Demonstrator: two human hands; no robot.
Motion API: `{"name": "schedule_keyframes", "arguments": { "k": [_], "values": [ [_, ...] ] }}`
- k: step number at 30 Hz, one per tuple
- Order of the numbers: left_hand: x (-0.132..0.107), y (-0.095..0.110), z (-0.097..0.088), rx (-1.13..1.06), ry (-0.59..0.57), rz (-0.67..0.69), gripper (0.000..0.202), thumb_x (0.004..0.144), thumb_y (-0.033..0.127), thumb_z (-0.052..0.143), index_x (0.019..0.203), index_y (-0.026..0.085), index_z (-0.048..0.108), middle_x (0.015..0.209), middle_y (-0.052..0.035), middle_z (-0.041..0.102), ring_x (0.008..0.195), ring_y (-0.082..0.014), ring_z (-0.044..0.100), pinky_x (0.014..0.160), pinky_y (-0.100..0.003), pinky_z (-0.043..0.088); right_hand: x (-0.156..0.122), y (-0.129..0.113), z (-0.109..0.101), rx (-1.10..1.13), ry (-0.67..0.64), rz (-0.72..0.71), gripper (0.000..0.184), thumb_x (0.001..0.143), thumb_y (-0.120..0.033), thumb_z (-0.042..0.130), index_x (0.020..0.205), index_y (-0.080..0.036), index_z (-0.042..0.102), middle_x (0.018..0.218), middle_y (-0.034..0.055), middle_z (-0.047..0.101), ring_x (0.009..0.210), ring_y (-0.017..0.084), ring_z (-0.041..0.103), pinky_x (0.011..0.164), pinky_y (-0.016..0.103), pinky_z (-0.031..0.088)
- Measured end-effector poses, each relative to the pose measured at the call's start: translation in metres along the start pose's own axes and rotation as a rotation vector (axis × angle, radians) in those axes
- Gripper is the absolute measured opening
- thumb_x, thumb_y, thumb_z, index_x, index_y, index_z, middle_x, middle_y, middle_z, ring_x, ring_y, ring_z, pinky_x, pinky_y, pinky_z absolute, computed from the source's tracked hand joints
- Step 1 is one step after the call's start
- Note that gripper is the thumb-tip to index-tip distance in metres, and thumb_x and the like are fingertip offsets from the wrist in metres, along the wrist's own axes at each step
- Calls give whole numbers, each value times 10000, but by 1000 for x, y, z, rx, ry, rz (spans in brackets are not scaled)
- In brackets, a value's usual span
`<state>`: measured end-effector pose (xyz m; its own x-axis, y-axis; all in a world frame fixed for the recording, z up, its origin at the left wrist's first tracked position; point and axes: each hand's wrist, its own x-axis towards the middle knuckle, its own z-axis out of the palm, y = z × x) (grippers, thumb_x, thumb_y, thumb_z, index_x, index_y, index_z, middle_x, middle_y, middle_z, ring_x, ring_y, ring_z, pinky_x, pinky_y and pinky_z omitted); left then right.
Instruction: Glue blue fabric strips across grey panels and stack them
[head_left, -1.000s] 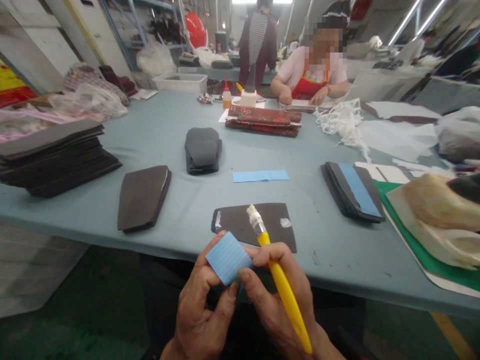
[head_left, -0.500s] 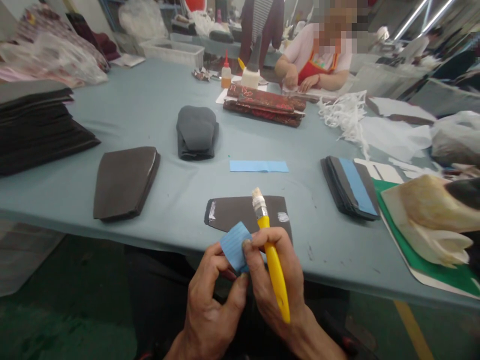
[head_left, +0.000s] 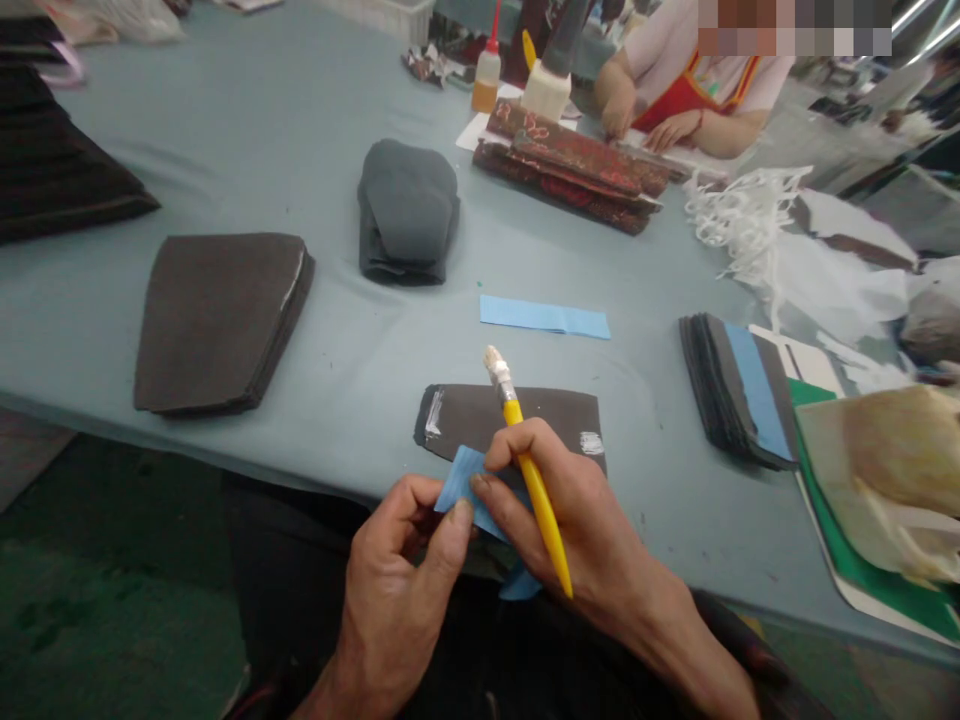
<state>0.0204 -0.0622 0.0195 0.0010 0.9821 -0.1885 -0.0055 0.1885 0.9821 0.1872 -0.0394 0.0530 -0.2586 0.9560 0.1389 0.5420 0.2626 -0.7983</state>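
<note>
My left hand (head_left: 409, 580) pinches the left end of a blue strip (head_left: 463, 474) between thumb and fingers. My right hand (head_left: 570, 510) holds a yellow-handled brush (head_left: 541, 506), its white-smeared bristles pointing up and away, while its thumb and index finger also grip the blue strip. Part of the strip hangs below, behind my right hand. Just beyond my hands lies a dark brown piece (head_left: 472, 412) with a white smear near each end; my right hand covers part of it. Farther back a second blue strip (head_left: 544, 316) lies flat on the table.
Stacked dark pieces (head_left: 217, 325) lie left, a folded grey bundle (head_left: 409, 215) behind. At right is a dark stack with a blue band (head_left: 754, 390), beside a green board (head_left: 825, 480). Toward the back are a red-capped bottle (head_left: 486, 80), patterned rolled material (head_left: 570, 170) and a person's hands (head_left: 671, 130).
The blue strip has been drawn out longer between my hands, one end now hanging low. My hands have moved slightly apart, and the brush tilts more to the left. The camera view has shifted downward.
</note>
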Motion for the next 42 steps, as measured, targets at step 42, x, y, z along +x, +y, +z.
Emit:
{"name": "schedule_keyframes", "arguments": {
  "k": [42],
  "values": [
    [16,-19,-24,916,-47,722,189,1094,272,546,1206,177,665,1249,-101,822,1059,-243,825,818,-367,694,67,53,7,-59,-164,-48,156,1015,-219,651,1083,-250,514,945,-40,617,701,112,516,697,270,411]
  ]
}}
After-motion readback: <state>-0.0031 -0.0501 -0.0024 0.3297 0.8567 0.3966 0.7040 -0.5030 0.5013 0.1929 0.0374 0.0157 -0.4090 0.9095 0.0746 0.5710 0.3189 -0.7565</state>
